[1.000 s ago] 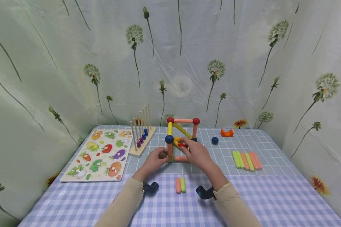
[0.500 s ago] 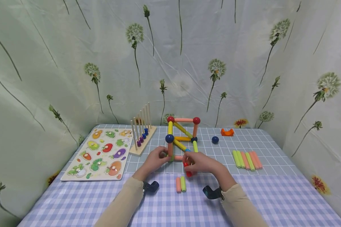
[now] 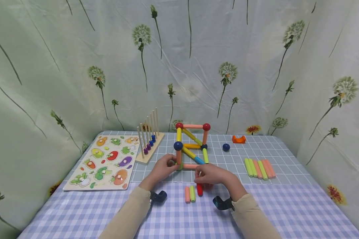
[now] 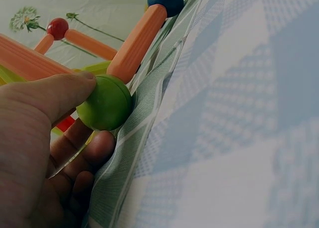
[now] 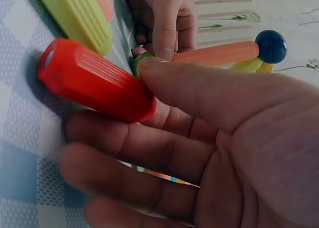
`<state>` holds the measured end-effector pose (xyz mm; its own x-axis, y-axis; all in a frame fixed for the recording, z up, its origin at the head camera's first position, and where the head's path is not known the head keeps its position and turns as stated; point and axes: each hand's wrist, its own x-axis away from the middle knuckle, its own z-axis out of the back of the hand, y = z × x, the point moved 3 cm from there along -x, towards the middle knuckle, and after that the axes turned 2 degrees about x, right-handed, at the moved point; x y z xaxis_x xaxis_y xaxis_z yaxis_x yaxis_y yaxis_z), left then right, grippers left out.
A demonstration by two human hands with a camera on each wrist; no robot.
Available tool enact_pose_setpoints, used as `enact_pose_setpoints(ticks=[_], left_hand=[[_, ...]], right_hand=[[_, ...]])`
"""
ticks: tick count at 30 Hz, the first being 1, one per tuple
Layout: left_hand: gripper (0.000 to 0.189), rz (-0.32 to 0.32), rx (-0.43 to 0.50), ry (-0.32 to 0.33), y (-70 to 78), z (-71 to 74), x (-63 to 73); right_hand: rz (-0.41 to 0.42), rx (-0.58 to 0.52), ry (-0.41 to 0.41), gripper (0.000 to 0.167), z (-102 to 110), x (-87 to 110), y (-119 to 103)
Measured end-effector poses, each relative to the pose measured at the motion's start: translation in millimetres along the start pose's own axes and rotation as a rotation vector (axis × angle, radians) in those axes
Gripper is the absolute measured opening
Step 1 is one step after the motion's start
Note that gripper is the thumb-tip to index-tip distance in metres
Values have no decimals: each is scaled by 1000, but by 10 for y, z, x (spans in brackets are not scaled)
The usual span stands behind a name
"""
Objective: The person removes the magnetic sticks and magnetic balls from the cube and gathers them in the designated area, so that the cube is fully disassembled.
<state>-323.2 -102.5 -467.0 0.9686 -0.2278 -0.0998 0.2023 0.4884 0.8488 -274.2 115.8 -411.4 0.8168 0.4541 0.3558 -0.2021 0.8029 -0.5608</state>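
Observation:
A frame of coloured rods and balls stands mid-table, with a blue ball (image 3: 178, 146) and red balls on its upper corners. My left hand (image 3: 164, 168) pinches the green ball (image 4: 105, 103) at the frame's near lower left corner, thumb on one side and fingers on the other. My right hand (image 3: 212, 174) holds a short red rod (image 5: 94, 83) by its far end, between thumb and fingers, low over the checked cloth. Left of the red rod lie a short green rod (image 3: 192, 194) and a short pink rod (image 3: 187, 195), side by side.
To the left are a vegetable puzzle board (image 3: 104, 162) and a peg stand (image 3: 149, 147) with beads. A loose blue ball (image 3: 226, 147), an orange curved block (image 3: 238, 139) and a row of green and pink rods (image 3: 259, 169) lie to the right. A curtain hangs behind.
My right hand has drawn back from inside the frame toward me, bringing the red rod down beside the two short rods. My left hand stays at the frame's lower corner.

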Motion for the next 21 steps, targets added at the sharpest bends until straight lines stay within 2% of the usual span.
enact_pose_setpoints(ticks=[7,16,21], left_hand=[[26,-9,-15,-8,-5,-1,-14],[25,-14,-11,6,1,0,-10],[25,-15,-9,1,5,-3,-6]], right_hand=[[-5,-10,-7,9,-14,-18,52],[-20,-103,-86,4,-53,8,37],[-31,-109,-111,4,-76,16,21]])
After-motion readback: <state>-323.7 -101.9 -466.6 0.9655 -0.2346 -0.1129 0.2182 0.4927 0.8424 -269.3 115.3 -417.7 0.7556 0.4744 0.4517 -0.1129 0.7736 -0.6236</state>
